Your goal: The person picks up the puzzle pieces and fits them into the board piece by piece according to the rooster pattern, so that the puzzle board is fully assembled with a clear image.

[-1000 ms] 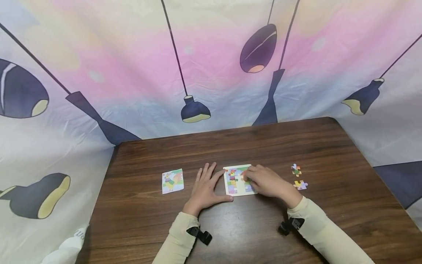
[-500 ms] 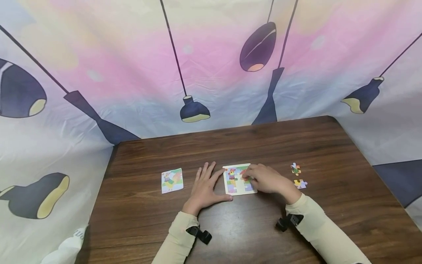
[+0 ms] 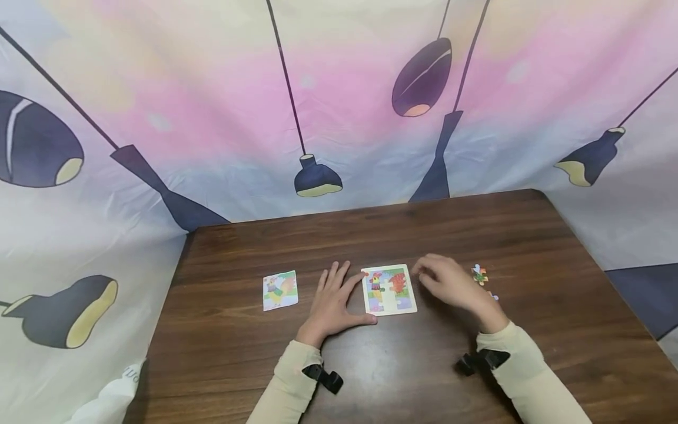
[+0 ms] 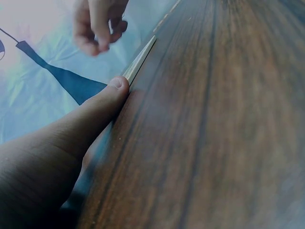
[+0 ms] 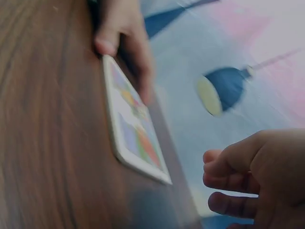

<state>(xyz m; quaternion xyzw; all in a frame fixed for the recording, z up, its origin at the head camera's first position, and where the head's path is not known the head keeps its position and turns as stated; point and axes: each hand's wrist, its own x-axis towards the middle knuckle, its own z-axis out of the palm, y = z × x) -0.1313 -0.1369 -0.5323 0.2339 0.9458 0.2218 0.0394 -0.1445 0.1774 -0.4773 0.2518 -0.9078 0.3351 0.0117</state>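
A square jigsaw puzzle with a pale frame (image 3: pixel 390 301) lies mid-table, showing a rooster picture with a bare gap in its centre and lower middle. My left hand (image 3: pixel 332 305) rests flat beside it with spread, straight fingers. Its thumb (image 4: pixel 116 86) touches the near edge of the frame, and the index fingertip is at the upper left corner. To the right of the puzzle, my right hand (image 3: pixel 450 285) hovers above the table, apart from the frame. Its fingers are loosely bent, and nothing shows between them in the right wrist view.
Left of my left hand lies a small rooster picture card (image 3: pixel 281 291). Beyond my right hand are a loose jigsaw piece (image 3: pixel 479 274) and another piece (image 3: pixel 494 296) mostly hidden by the wrist. A printed cloth (image 3: pixel 222 118) hangs behind the wooden table (image 3: pixel 318 238).
My right hand has lifted off the puzzle and moved right, uncovering the red piece at the puzzle's upper right. My left hand has stayed in place.
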